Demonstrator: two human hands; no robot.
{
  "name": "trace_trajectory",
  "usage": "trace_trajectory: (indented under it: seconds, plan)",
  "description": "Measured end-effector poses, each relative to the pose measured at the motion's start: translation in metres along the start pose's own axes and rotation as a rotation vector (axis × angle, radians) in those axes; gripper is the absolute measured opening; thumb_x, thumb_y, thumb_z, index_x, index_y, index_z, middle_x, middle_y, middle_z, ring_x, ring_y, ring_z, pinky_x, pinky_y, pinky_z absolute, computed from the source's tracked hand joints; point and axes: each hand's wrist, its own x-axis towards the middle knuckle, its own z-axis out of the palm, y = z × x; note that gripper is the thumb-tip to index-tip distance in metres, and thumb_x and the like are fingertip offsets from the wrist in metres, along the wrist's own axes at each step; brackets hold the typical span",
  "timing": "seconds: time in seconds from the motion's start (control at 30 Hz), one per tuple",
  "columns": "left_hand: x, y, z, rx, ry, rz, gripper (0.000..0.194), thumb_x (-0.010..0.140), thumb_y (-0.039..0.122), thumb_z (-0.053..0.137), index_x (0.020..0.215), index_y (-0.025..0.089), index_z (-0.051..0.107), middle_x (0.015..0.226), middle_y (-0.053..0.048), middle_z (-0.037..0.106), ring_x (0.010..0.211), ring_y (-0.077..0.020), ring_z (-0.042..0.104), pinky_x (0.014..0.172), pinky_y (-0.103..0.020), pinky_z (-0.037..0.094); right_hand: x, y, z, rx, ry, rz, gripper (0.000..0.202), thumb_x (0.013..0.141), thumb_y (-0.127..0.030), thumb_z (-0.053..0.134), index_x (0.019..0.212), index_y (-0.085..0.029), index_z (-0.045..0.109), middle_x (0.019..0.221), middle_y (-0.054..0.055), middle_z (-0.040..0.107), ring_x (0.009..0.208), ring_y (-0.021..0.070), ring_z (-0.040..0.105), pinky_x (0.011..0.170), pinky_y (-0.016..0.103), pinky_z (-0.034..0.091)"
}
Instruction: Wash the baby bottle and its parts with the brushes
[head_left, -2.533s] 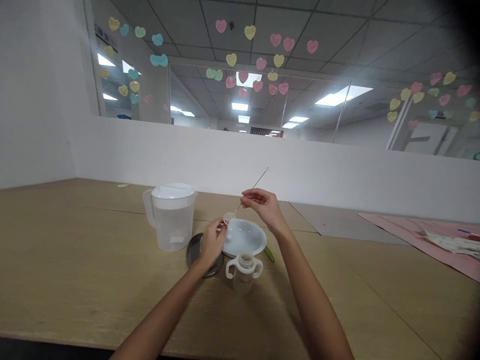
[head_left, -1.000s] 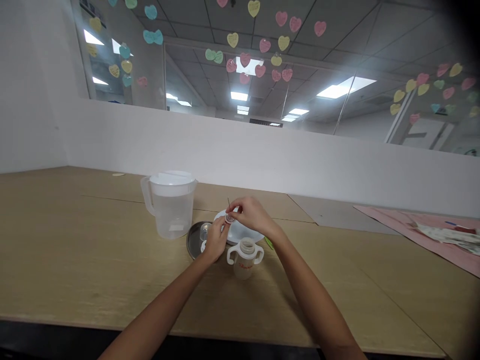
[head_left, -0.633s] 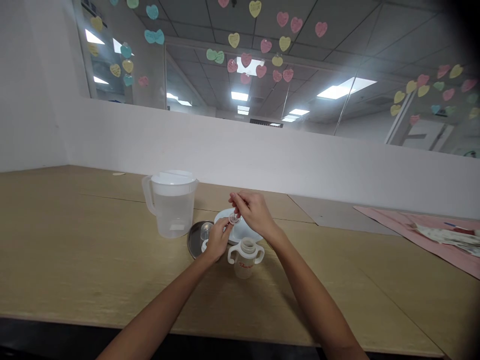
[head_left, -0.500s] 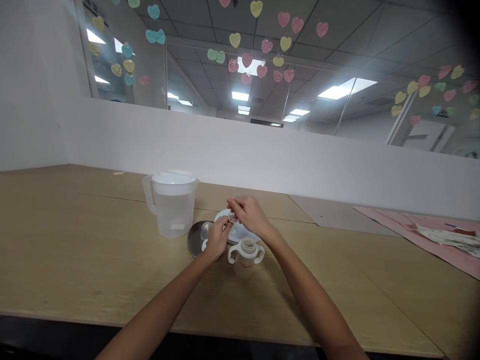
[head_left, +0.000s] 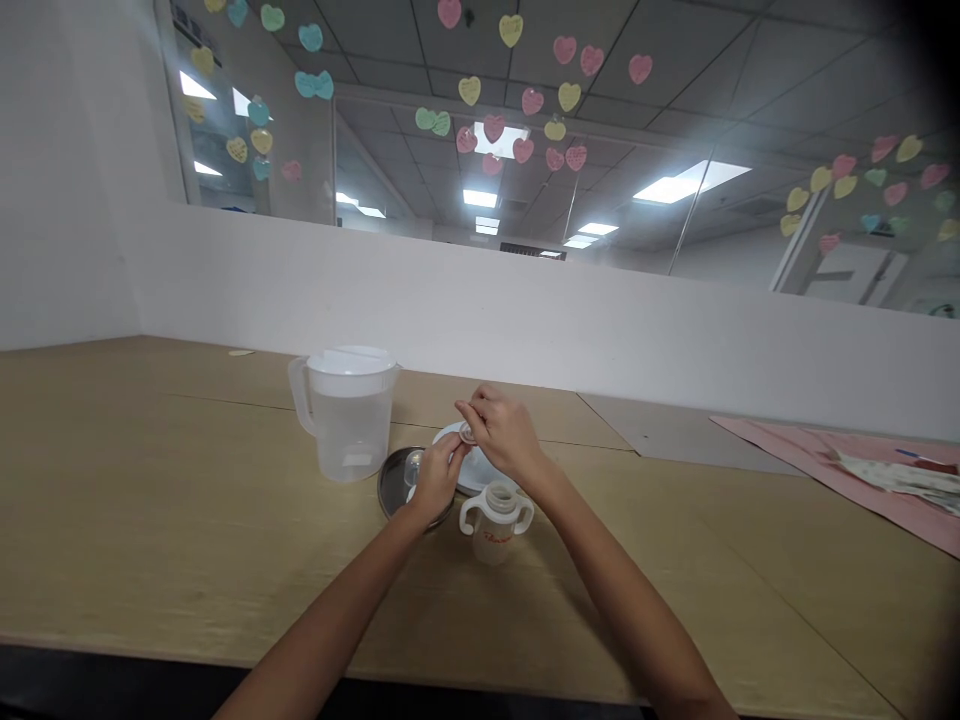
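Note:
Between my two hands is a small translucent baby bottle nipple (head_left: 466, 433), partly covered by fingers. My left hand (head_left: 436, 478) pinches its lower edge, while my right hand (head_left: 501, 430) grips it from above with closed fingers. Just below my right hand stands an uncapped baby bottle (head_left: 493, 535) with two white side handles and red lettering. A round dark metal tray (head_left: 391, 493) lies partly under my left hand. On it rests a clear dome cap (head_left: 413, 467), with a white part beside it mostly hidden. Behind my hands is a white plate or bowl (head_left: 444, 437).
A lidded translucent pitcher (head_left: 351, 425) with liquid stands left of the tray. On the right, a pink cloth (head_left: 780, 450) carries a folded patterned cloth (head_left: 900, 480) and a blue pen. A white wall and a window with heart-shaped notes rise behind the wooden table (head_left: 187, 520).
My hands keep their hold on the nipple; the right fingers have shifted slightly over it. The whole view has moved a little, with the objects appearing slightly lower.

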Motion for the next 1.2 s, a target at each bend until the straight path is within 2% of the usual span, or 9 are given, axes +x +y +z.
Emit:
trace_trajectory:
  seconds: [0.13, 0.33, 0.5, 0.73, 0.8, 0.87, 0.97, 1.03, 1.2]
  plan:
    - [0.001, 0.0, -0.001, 0.09, -0.021, 0.053, 0.023, 0.083, 0.023, 0.036, 0.08, 0.017, 0.058, 0.079, -0.005, 0.061, 0.075, -0.0157, 0.054, 0.07, -0.026, 0.04, -0.001, -0.006, -0.009, 0.043, 0.067, -0.071, 0.037, 0.089, -0.029, 0.032, 0.072, -0.017, 0.061, 0.072, 0.003, 0.051, 0.063, 0.0098, 0.048, 0.06, 0.022, 0.032]
    - [0.0, 0.003, -0.004, 0.111, -0.066, 0.11, 0.023, 0.084, 0.02, 0.036, 0.081, 0.018, 0.058, 0.085, -0.005, 0.062, 0.082, -0.0158, 0.054, 0.074, -0.025, 0.04, -0.005, -0.013, -0.028, 0.217, 0.249, -0.021, 0.038, 0.088, -0.03, 0.035, 0.063, -0.015, 0.059, 0.07, 0.003, 0.052, 0.058, 0.0081, 0.049, 0.06, 0.021, 0.037]
    - [-0.001, 0.009, -0.006, 0.101, -0.069, 0.119, 0.022, 0.085, 0.022, 0.035, 0.085, 0.018, 0.058, 0.087, -0.004, 0.061, 0.082, -0.0144, 0.054, 0.075, -0.024, 0.04, -0.006, -0.002, -0.038, 0.298, 0.438, 0.037, 0.04, 0.087, -0.032, 0.038, 0.056, -0.016, 0.057, 0.068, 0.003, 0.054, 0.06, 0.0091, 0.051, 0.061, 0.022, 0.041]
    - [-0.006, -0.004, 0.002, 0.171, -0.12, 0.11, 0.023, 0.086, 0.021, 0.035, 0.088, 0.018, 0.058, 0.09, -0.005, 0.06, 0.087, -0.0154, 0.052, 0.079, -0.027, 0.04, -0.004, 0.02, -0.055, 0.412, 0.669, 0.199, 0.041, 0.084, -0.041, 0.038, 0.058, -0.016, 0.057, 0.069, 0.003, 0.055, 0.058, 0.0097, 0.056, 0.061, 0.024, 0.046]
    - [-0.007, -0.005, 0.003, 0.175, -0.122, 0.1, 0.024, 0.086, 0.021, 0.035, 0.088, 0.018, 0.058, 0.091, -0.005, 0.061, 0.087, -0.0156, 0.053, 0.079, -0.027, 0.04, -0.001, 0.043, -0.054, 0.516, 0.589, 0.293, 0.039, 0.082, -0.045, 0.041, 0.064, -0.015, 0.058, 0.07, 0.004, 0.057, 0.057, 0.0108, 0.058, 0.06, 0.025, 0.048]
    - [-0.008, -0.004, 0.003, 0.182, -0.108, 0.086, 0.023, 0.085, 0.023, 0.037, 0.089, 0.018, 0.059, 0.091, -0.004, 0.061, 0.088, -0.016, 0.053, 0.079, -0.028, 0.04, 0.003, 0.07, -0.044, 0.661, 0.393, 0.431, 0.036, 0.078, -0.045, 0.047, 0.067, -0.013, 0.058, 0.065, 0.004, 0.057, 0.056, 0.0124, 0.059, 0.059, 0.025, 0.049]
    - [-0.009, -0.005, 0.004, 0.2, -0.074, 0.032, 0.022, 0.083, 0.026, 0.041, 0.093, 0.019, 0.059, 0.091, -0.004, 0.063, 0.085, -0.0166, 0.054, 0.079, -0.029, 0.04, 0.004, 0.107, -0.014, 0.835, 0.058, 0.678, 0.029, 0.077, -0.037, 0.051, 0.065, -0.01, 0.057, 0.065, 0.008, 0.06, 0.059, 0.014, 0.06, 0.063, 0.027, 0.051]
    - [-0.009, -0.008, 0.004, 0.206, -0.045, -0.032, 0.022, 0.081, 0.029, 0.046, 0.096, 0.02, 0.059, 0.087, -0.003, 0.064, 0.08, -0.0165, 0.055, 0.077, -0.03, 0.04, 0.002, 0.123, 0.006, 0.9, -0.108, 0.741, 0.023, 0.076, -0.031, 0.052, 0.067, -0.01, 0.058, 0.073, 0.011, 0.062, 0.064, 0.0139, 0.061, 0.066, 0.025, 0.051]
    - [-0.009, -0.013, 0.005, 0.177, 0.054, -0.147, 0.017, 0.077, 0.031, 0.051, 0.082, 0.018, 0.06, 0.079, -0.002, 0.065, 0.077, -0.0162, 0.057, 0.073, -0.029, 0.041, -0.007, 0.14, 0.031, 0.83, -0.255, 0.757, 0.016, 0.072, -0.023, 0.054, 0.076, -0.009, 0.06, 0.081, 0.012, 0.063, 0.07, 0.0145, 0.06, 0.063, 0.024, 0.049]
